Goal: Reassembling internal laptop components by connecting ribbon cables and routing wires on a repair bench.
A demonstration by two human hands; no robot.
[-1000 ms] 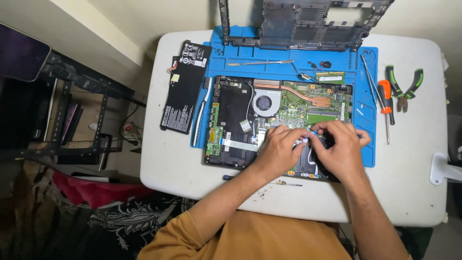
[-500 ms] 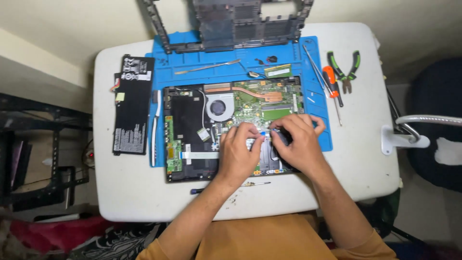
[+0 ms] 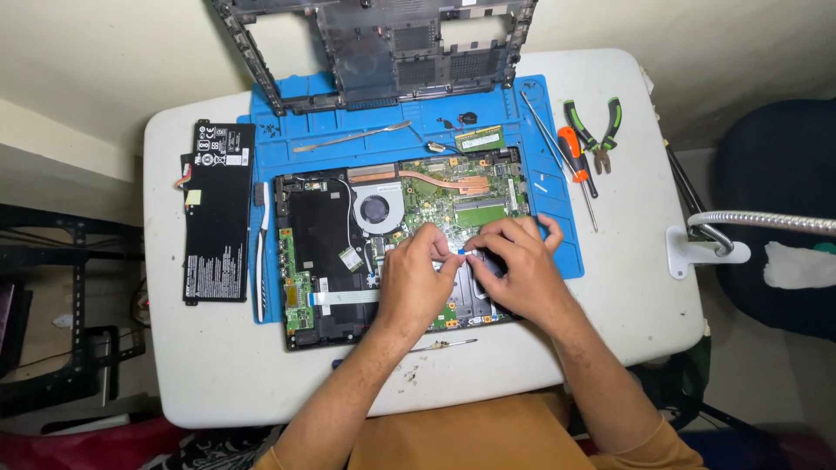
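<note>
An opened laptop (image 3: 348,252) lies bottom-up on a blue mat (image 3: 540,130) on a white desk (image 3: 218,374), its boards, fan (image 3: 376,209) and copper heat pipe (image 3: 444,181) bare. Both hands work over the laptop's lower right part, close together and nearly touching.

The left hand (image 3: 414,283) rests on the laptop, fingers curled, thumb and forefinger pinched on a small white-and-blue tab (image 3: 464,253) that looks like the end of a flat cable. The right hand (image 3: 514,270) lies just beside it, its fingertips meeting the same tab from the other side; its grip is pinched on the tab too, though the fingers hide just how. The tab sits between the two hands, just below the green board (image 3: 475,204), above a dark part that the right hand mostly covers.

A white flat cable (image 3: 344,298) crosses the laptop's lower left, left of the left hand. A thin metal tool (image 3: 444,345) lies on the desk just below the laptop, near the left wrist.

On the mat above the laptop lie a flat metal pry bar (image 3: 353,137) and a small green memory module (image 3: 480,138). The laptop's dark bottom cover (image 3: 383,43) leans at the far edge. Left of the mat lies a black battery (image 3: 218,213), with a white brush (image 3: 262,252) at the mat's left edge. To the right lie an orange screwdriver (image 3: 575,157) and green-handled pliers (image 3: 594,130). A white clamp with a metal gooseneck (image 3: 766,222) holds the desk's right edge.
</note>
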